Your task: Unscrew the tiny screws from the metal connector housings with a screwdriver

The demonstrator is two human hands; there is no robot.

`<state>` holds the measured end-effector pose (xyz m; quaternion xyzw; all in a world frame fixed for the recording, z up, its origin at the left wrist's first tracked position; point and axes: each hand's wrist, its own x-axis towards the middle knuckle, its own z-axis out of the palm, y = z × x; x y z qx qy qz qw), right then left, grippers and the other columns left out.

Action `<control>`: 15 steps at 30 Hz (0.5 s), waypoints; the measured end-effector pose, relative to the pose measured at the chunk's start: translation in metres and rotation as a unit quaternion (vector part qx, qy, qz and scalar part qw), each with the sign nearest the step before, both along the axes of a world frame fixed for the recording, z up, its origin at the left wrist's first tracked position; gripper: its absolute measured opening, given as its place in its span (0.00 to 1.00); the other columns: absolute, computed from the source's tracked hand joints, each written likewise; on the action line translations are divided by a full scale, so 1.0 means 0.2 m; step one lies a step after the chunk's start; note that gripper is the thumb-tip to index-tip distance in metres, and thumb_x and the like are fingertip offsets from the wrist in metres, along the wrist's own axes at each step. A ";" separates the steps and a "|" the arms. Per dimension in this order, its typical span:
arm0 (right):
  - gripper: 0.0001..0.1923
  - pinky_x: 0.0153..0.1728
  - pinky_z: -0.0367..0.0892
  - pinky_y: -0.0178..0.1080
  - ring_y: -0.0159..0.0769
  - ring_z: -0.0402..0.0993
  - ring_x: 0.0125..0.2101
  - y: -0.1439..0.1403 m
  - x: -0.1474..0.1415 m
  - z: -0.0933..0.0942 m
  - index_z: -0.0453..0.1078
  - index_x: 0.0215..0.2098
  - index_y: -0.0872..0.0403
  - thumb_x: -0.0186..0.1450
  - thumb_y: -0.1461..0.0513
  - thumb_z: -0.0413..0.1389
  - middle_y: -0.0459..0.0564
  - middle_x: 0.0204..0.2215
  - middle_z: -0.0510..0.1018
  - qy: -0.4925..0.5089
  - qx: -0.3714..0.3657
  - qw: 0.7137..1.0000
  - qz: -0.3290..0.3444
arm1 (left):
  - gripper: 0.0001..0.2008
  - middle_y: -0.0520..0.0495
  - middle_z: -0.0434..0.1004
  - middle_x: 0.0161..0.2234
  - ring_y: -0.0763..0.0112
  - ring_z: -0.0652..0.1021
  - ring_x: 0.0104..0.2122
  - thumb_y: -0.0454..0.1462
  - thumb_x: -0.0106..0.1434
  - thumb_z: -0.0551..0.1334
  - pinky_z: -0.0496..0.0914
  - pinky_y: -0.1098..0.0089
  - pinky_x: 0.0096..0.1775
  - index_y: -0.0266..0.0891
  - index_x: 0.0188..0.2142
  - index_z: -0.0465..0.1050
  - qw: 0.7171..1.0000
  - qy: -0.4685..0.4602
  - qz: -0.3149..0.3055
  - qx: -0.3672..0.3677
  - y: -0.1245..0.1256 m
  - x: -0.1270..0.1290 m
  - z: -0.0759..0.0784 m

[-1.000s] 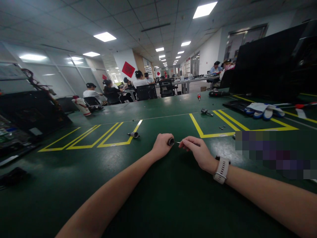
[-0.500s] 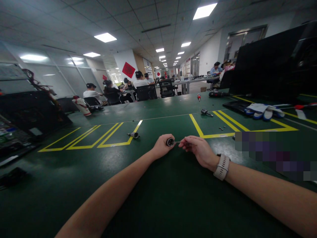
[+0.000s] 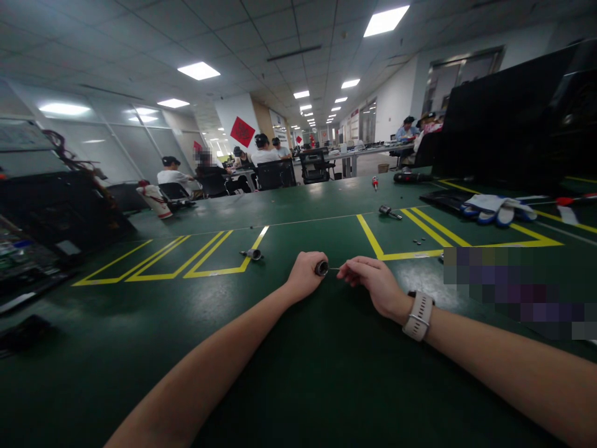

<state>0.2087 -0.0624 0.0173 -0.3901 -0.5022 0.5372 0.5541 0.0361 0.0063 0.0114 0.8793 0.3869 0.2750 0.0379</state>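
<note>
My left hand (image 3: 305, 275) is wrapped round a dark metal cylinder (image 3: 321, 268), whose round hollow end faces right and toward me. Thumb and fingertips of my right hand (image 3: 370, 283) pinch a thin metal rod (image 3: 333, 269). The rod points left at the cylinder's open end; whether its tip touches the rim I cannot tell. Both hands are just above the green table (image 3: 298, 373). Left of my hands lies a metal part with a cup-shaped end (image 3: 253, 254). Farther off on the right is a dark metal part with a shaft (image 3: 388, 212).
Several tiny dark pieces (image 3: 418, 241) lie inside yellow tape lines (image 3: 370, 238). White-and-blue gloves (image 3: 497, 208) rest on a black tray (image 3: 443, 200). A red-handled tool (image 3: 375, 182) lies near the far edge. Black equipment (image 3: 508, 118) stands at right. Several people sit beyond the table.
The cylinder in my left hand has turned slightly, so less of its inside shows. The rod's tip now appears nearer the opening's edge than inside it. My right hand has barely moved.
</note>
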 end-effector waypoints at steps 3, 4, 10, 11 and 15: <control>0.09 0.29 0.58 0.38 0.33 0.66 0.26 0.02 0.01 0.00 0.72 0.23 0.55 0.55 0.58 0.56 0.48 0.23 0.76 0.059 -0.051 0.997 0.015 | 0.03 0.53 0.70 0.25 0.73 0.70 0.27 0.32 0.54 0.60 0.62 0.71 0.34 0.37 0.25 0.66 0.998 -0.044 -0.026 -0.029 0.01 0.00 0.00; 0.09 0.29 0.58 0.38 0.33 0.66 0.26 0.02 0.01 0.00 0.72 0.23 0.55 0.54 0.58 0.57 0.48 0.23 0.76 0.070 -0.061 0.996 0.018 | 0.03 0.54 0.69 0.24 0.74 0.69 0.26 0.33 0.54 0.60 0.62 0.72 0.32 0.36 0.25 0.66 0.997 -0.059 -0.039 -0.040 0.01 0.00 0.00; 0.09 0.30 0.58 0.38 0.33 0.67 0.27 0.01 0.00 0.00 0.72 0.24 0.55 0.55 0.57 0.56 0.48 0.24 0.76 0.058 -0.031 0.998 0.003 | 0.04 0.54 0.68 0.23 0.75 0.69 0.25 0.33 0.54 0.60 0.61 0.73 0.31 0.36 0.25 0.66 0.996 -0.068 -0.041 -0.048 0.01 0.00 0.00; 0.09 0.30 0.59 0.38 0.34 0.67 0.27 0.00 0.00 0.00 0.72 0.24 0.55 0.56 0.57 0.56 0.48 0.24 0.76 0.038 -0.014 0.999 -0.006 | 0.03 0.54 0.69 0.24 0.75 0.69 0.25 0.32 0.54 0.60 0.62 0.73 0.32 0.36 0.25 0.66 0.997 -0.055 -0.029 -0.042 0.01 0.00 0.00; 0.10 0.30 0.59 0.38 0.34 0.67 0.28 -0.02 -0.01 0.00 0.72 0.25 0.55 0.58 0.57 0.54 0.48 0.25 0.75 -0.057 0.041 0.997 -0.025 | 0.03 0.53 0.70 0.24 0.72 0.70 0.27 0.30 0.54 0.58 0.62 0.70 0.34 0.37 0.26 0.67 1.000 -0.006 0.001 -0.006 0.00 0.00 0.00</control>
